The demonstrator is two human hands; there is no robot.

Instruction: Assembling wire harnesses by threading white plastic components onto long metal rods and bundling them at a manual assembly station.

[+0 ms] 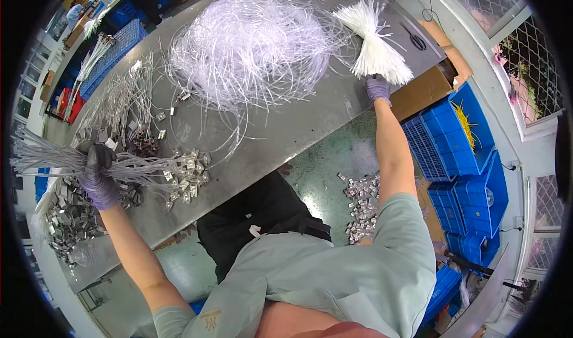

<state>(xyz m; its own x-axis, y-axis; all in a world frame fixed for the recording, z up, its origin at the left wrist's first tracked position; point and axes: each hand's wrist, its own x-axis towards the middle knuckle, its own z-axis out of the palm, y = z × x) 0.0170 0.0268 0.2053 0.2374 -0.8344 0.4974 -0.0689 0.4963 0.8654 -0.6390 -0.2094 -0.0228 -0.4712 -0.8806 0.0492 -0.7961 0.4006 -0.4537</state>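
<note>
My left hand [97,174], in a purple glove with dark fingers, is closed round a bundle of grey cables [134,166] above the left part of the table. Small metal connectors [188,174] cluster at the right end of this bundle. My right hand [378,89], also gloved, is stretched out to the far right. Its fingers close at the near end of a bundle of white strands [373,39], which is narrow in the middle and fanned out at both ends. The fingertips are partly hidden against the strands.
A large heap of clear strands [256,45] covers the table's middle [280,120]. More cables [122,102] and loose metal parts [74,218] lie at left. Black scissors [416,39] rest far right. Beyond the edge stand a cardboard box [424,93] and blue crates [453,135]; connectors [364,204] are piled below.
</note>
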